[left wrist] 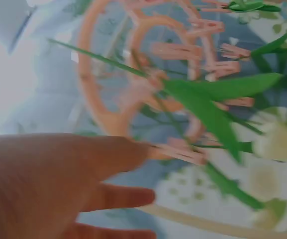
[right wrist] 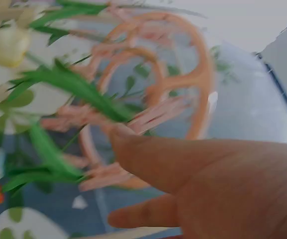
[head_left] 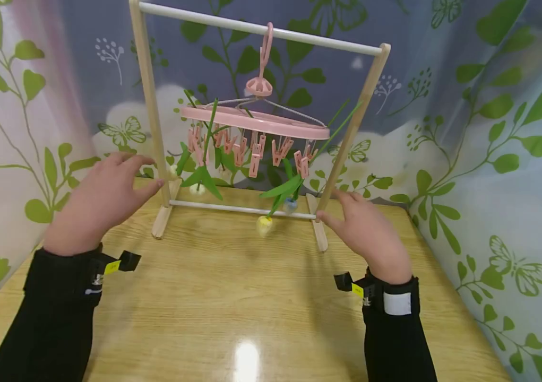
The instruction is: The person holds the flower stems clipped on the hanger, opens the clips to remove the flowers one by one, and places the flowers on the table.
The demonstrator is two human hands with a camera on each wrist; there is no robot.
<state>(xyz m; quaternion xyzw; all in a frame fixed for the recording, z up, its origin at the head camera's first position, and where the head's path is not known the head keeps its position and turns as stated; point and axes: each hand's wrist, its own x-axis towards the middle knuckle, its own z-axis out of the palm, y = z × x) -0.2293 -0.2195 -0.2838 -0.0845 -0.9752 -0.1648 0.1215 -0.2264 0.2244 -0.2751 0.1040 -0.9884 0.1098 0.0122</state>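
A pink clip hanger (head_left: pixel 256 121) hangs from the top bar (head_left: pixel 204 18) of a rack (head_left: pixel 218 206) standing on the worktop (head_left: pixel 194 297), flowers (head_left: pixel 264 225) dangling heads-down from it. The left hand (head_left: pixel 103 196), fingers loosely extended and empty, is beside the left post (head_left: pixel 151 106); the right hand (head_left: pixel 368 228), likewise spread and empty, is at the right post (head_left: pixel 355 124), contact unclear.

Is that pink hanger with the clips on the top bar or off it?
On: its pink hook loops over the white top bar, and the clip ring hangs below.
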